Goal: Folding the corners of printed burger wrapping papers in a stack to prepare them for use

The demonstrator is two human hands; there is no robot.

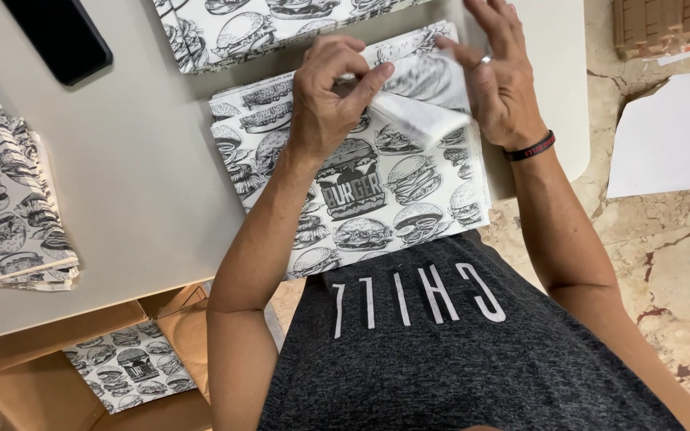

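left hand [331,96] pinches the folded corner of the top burger-print sheet [421,112], on the paper stack [361,207] at twelve o'clock; right hand [498,76], fingers spread, touches that fold.

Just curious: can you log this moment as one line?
left hand: pinching paper sheet | right hand: touching sheet | below: printed paper stack | surface: table
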